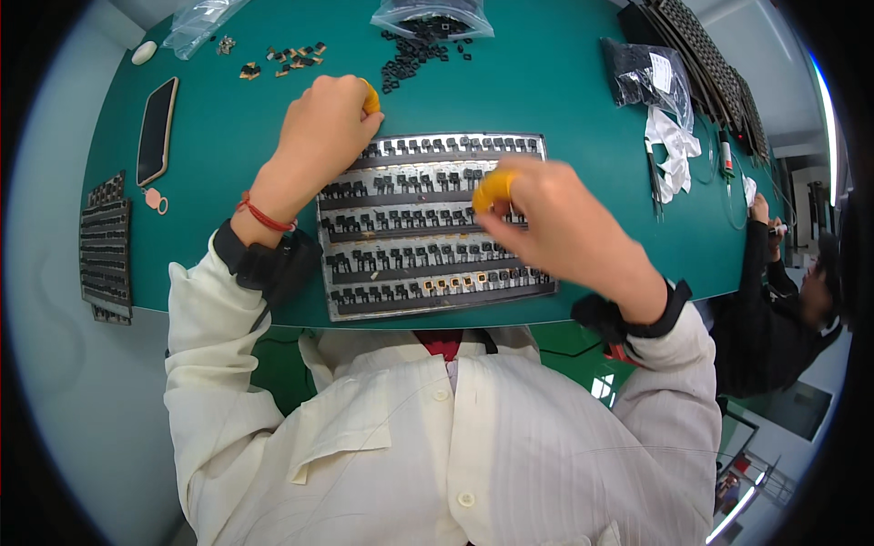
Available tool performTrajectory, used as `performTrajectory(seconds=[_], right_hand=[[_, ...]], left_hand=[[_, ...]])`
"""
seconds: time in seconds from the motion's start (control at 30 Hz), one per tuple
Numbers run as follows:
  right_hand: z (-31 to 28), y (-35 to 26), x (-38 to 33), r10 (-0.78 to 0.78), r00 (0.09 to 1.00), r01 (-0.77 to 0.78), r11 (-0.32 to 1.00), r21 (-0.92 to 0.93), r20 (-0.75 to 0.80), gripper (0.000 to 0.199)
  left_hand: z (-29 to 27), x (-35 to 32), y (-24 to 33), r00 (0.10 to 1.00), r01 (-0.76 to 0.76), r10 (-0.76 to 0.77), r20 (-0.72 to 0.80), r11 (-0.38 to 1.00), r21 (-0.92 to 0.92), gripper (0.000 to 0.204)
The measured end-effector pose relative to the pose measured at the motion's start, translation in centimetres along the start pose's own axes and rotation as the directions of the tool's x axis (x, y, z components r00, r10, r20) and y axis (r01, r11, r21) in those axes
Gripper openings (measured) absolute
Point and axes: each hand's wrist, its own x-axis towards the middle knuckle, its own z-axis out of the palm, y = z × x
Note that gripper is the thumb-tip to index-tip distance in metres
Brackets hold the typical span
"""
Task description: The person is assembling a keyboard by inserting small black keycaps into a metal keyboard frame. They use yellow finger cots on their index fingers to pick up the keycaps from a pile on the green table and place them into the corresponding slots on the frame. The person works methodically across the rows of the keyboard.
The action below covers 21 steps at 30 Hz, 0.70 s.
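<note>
A metal tray [401, 276] lies before me at the table's near edge, holding rows of small black parts. Several parts in its nearest row show orange-gold square frames. At the tray's far left corner is my left hand [320, 123], its fingers curled in and a yellow finger cover on one of them. Whatever those fingers hold is hidden. Over the tray's right half, my right hand [546, 218] is closed in a pinch, also with yellow finger covering. It is slightly blurred, and anything in its fingertips is too small to make out.
Loose black pieces [405, 68] spill from a clear bag [432, 16]. Orange-and-black pieces [296, 59] lie farther left. A phone [157, 132] and another tray [106, 246] are left; tweezers [654, 177], a dark bag [642, 73] and stacked trays [706, 64] right. Another person [774, 318] works beyond.
</note>
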Motion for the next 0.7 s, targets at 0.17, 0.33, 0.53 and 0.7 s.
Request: performTrajectory(seconds=[0.17,0.33,0.53,0.7], right_hand=[[2.0,-2.1,-5.5,0.091,0.994,-0.093,0.995,0.035,0.064,0.012],[3.9,-1.8,-6.4,0.102,0.995,-0.102,0.995,0.003,-0.002,0.013],[4.8,-3.6,-7.1,0.077,0.997,-0.076,0.979,-0.189,-0.003,0.022],[5.0,-5.0,-6.3,0.098,0.980,-0.044,0.955,-0.292,0.173,0.030]], left_hand=[[-0.1,-0.3,-0.1,1.000,-0.004,0.005,0.008,0.999,-0.044,0.017],[-1.8,-3.5,2.1,0.996,-0.057,0.070,0.064,0.981,-0.184,0.016],[-2.3,-10.2,5.3,0.942,-0.216,0.280,0.186,0.928,-0.303,0.014],[-1.4,-12.7,6.4,0.899,-0.332,0.392,0.197,0.902,-0.277,0.011]])
